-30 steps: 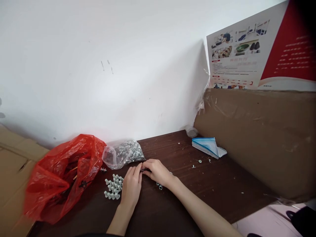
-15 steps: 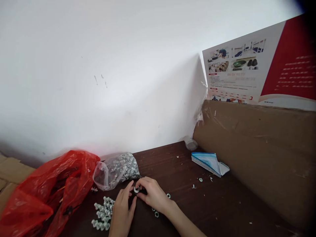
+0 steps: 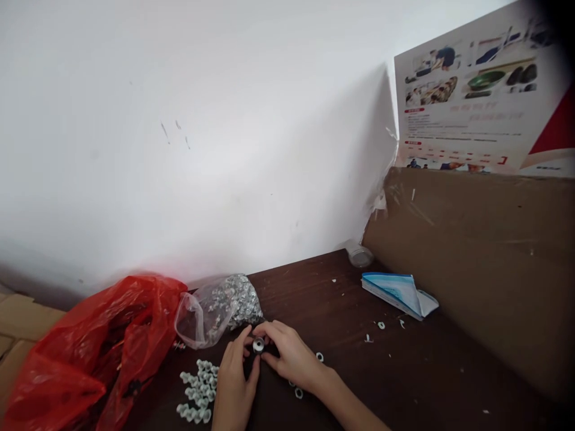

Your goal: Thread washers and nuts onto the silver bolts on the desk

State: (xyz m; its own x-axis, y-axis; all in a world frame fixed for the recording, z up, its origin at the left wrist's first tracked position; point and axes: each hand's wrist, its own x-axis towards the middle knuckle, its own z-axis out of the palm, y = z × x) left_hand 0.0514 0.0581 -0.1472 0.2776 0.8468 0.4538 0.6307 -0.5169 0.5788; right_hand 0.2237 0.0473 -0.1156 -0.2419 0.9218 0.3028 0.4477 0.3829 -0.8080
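Between my hands is a small round metal piece point(image 3: 258, 345) with a dark hole in its middle, its face turned up toward me. My right hand point(image 3: 291, 357) pinches it from the right with thumb and forefinger. From the other side, the fingertips and thumb of my left hand point(image 3: 236, 378) close around the same piece. Left of that hand, small pale metal parts point(image 3: 197, 392) stand grouped in rows on the dark tabletop point(image 3: 309, 293). A few loose nut-like rings point(image 3: 299, 393) lie by my right wrist, partly hidden by it.
Behind my hands lies a clear plastic bag point(image 3: 240, 299) full of small metal parts. A crumpled red plastic bag point(image 3: 103, 335) fills the left side. On the right are a folded blue-and-white booklet point(image 3: 398, 293), a clear round lid point(image 3: 360, 257), scraps and a large cardboard box point(image 3: 467, 251).
The view has swung a little to the left, so everything sits farther right. The metal piece has turned in my fingers, showing its holed face more fully. Both hands stay around it.
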